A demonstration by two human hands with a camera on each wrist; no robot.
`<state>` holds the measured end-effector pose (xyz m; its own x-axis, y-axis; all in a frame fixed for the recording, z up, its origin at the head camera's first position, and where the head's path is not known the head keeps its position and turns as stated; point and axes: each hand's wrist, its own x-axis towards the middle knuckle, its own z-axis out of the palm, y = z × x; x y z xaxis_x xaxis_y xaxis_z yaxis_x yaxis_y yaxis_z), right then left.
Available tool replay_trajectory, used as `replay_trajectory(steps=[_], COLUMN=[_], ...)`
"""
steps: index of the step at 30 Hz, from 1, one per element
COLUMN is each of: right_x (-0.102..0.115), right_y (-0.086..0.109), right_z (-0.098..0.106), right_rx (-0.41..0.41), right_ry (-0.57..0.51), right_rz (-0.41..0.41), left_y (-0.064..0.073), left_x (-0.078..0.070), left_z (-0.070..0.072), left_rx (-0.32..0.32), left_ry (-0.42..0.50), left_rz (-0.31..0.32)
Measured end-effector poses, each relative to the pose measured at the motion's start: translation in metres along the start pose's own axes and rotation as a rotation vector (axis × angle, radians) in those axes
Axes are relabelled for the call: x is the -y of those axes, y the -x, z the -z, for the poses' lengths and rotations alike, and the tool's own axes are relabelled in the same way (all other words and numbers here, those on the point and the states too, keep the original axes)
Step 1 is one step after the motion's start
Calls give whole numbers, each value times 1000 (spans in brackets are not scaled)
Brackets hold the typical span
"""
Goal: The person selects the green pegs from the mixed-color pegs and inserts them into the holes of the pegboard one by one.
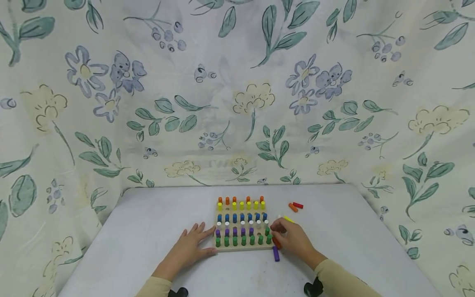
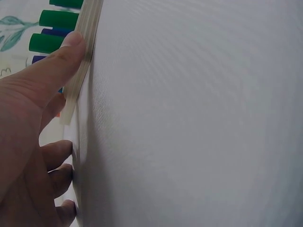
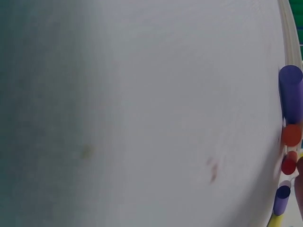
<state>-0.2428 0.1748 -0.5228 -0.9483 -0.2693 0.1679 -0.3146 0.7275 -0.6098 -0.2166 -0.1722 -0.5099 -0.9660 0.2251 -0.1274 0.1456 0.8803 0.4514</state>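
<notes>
A wooden pegboard [image 1: 245, 248] lies on the table, bearing rows of orange, yellow, blue, white, purple and green pegs. One green peg [image 1: 267, 231] stands at the right end of the purple row, beside a bare hole. My left hand [image 1: 189, 246] has its fingers spread at the board's left edge, with the thumb touching the front corner in the left wrist view. At the right edge, my right hand [image 1: 293, 239] has bent fingers close over loose pegs; I cannot tell whether it pinches one. A purple peg [image 1: 276, 253] and a red-orange peg [image 1: 276, 242] lie beside it.
Behind the right hand lie a yellow peg [image 1: 288, 219], an orange peg [image 1: 293, 207] and a red peg [image 1: 298, 205]. The white table [image 1: 148, 222] meets a flower-printed cloth [image 1: 222, 123] at the back. In the right wrist view another purple peg [image 3: 281, 201] lies near the fingertip.
</notes>
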Motion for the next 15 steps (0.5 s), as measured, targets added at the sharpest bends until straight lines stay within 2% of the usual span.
replay_trajectory(steps=[8,15], right_x=[-4,-10], right_y=[1,4], right_z=[1,10], right_rx=[-48,-96], right_ry=[45,163], right_rz=[-25,-52], left_y=[2,1], left_x=[1,11], left_z=[2,2], left_rx=[-2,-32], left_ry=[-23,-115], left_rz=[-15,-7])
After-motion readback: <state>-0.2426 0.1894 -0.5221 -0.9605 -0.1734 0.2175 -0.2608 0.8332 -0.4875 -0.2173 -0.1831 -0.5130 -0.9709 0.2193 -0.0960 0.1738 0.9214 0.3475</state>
